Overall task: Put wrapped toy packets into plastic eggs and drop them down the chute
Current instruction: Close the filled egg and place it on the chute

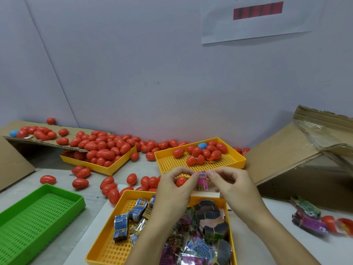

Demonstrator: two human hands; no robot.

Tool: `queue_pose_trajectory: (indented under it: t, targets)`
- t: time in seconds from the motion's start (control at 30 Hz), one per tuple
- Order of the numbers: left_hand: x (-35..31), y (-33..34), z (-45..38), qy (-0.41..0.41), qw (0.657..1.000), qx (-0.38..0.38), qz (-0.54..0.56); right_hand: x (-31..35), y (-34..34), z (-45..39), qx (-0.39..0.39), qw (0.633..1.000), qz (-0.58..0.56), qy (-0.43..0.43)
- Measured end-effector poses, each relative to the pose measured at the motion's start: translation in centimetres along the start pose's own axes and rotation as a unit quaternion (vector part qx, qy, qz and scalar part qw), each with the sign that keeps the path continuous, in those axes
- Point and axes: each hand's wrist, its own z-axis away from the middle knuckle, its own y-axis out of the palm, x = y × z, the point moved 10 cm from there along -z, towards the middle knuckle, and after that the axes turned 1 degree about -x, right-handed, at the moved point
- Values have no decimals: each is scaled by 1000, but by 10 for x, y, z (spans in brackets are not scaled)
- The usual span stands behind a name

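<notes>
Nearest cam: yellow tray [107,247] w/ a heap of wrapped toy packets [191,236], many still loose, so lots left to pack. Above it both hands meet. Left hand [172,188] and right hand [229,185] pinch one pink packet [202,180] by its top edge between fingertips, packet hanging upright over the tray's far rim. Left palm also seems to cup a red egg [181,181], but view's partly blocked, can't be sure it's held vs lying behind.

Packet not yet in an egg. Looks like folding/prep step before stuffing.

Back yellow tray [236,159] holds a small cluster of red eggs + one blue egg [202,144]; one red egg there lies split open. Big pile of eggs [103,148] on left tray and cardboard ramp [47,143], prob. supply. Can't tell which eggs are filled. Chute likely the cardboard slope [282,159] at right; no egg on it now. Green tray [38,219] at left.
</notes>
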Motion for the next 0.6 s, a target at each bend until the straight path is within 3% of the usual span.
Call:
queue_pose_trajectory:
  t: [0.13, 0.27, 0.6]
  targets:
    - [0, 0, 0, -1, 1000, 2, 14, -2, 5, 0, 38, 998, -42, 17]
    - [1, 1, -1, 7, 1000, -1, 14, -5, 13, 2, 73, 997, -13, 20]
    - [2, 8, 2, -21, 999, 25, 38, -10, -10, -5, 6, 1000, 9, 24]
